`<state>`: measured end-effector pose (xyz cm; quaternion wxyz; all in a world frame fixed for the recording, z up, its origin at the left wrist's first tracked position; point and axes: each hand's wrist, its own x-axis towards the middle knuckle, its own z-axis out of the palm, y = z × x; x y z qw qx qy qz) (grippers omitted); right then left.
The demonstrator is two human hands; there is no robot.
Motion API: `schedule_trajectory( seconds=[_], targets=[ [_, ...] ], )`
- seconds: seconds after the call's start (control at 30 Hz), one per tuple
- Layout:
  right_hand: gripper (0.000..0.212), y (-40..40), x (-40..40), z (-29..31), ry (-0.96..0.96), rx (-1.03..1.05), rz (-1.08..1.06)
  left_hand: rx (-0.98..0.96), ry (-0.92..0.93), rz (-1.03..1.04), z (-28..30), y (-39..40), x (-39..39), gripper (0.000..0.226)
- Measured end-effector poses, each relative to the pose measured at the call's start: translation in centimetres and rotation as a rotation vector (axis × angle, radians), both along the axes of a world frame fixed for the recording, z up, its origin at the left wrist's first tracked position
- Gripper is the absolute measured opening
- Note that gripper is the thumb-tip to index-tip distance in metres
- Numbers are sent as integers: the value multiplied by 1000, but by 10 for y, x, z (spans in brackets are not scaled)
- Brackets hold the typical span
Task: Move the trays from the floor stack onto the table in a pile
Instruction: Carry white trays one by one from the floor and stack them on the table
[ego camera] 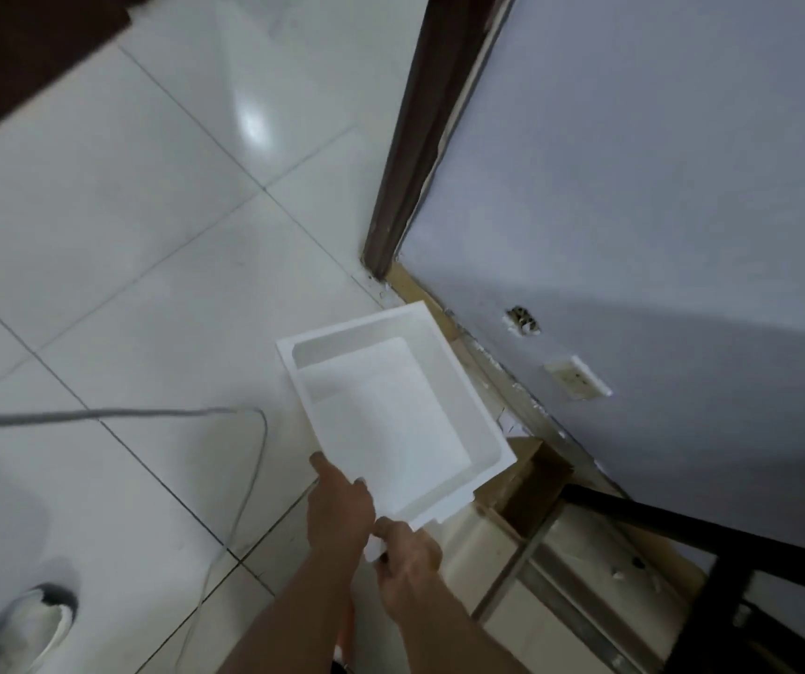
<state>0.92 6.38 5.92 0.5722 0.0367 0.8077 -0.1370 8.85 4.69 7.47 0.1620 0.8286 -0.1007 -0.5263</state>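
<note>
A white rectangular tray with raised walls is held in the air over the tiled floor, its open side up and tilted toward me. My left hand grips its near-left rim, thumb on top. My right hand pinches the near edge just beside it. No floor stack of trays and no table top show in this view.
A grey cable runs across the white floor tiles and loops down toward my white shoe. A blue-grey wall with a socket and dark door frame stands at the right. Cardboard and a black metal frame lie below the tray.
</note>
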Motion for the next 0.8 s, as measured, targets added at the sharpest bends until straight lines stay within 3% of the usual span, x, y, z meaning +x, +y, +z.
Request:
schedule_trajectory(
  seconds=[0.17,0.33,0.47,0.53,0.63,0.7,0.8],
  targets=[
    [15,-8,9,113,-58,-110,55,-92,-90,-14,115,1,12,53],
    [36,-25,7,207,-87,-261,86,-218,-148,-32,216,-4,20,46],
    [23,-24,-7,295,-145,-345,29,-330,-188,-66,303,4,19,43],
    [24,-26,-20,331,-68,-385,35,-375,-235,-104,337,15,20,45],
    [49,-30,-59,379,184,-485,144,-453,-256,-172,382,36,19,45],
    [54,-30,-94,420,330,-521,212,-497,-239,-188,408,51,16,45],
    [75,-26,-155,469,449,-541,428,-546,-194,-247,444,70,2,46]
  ],
)
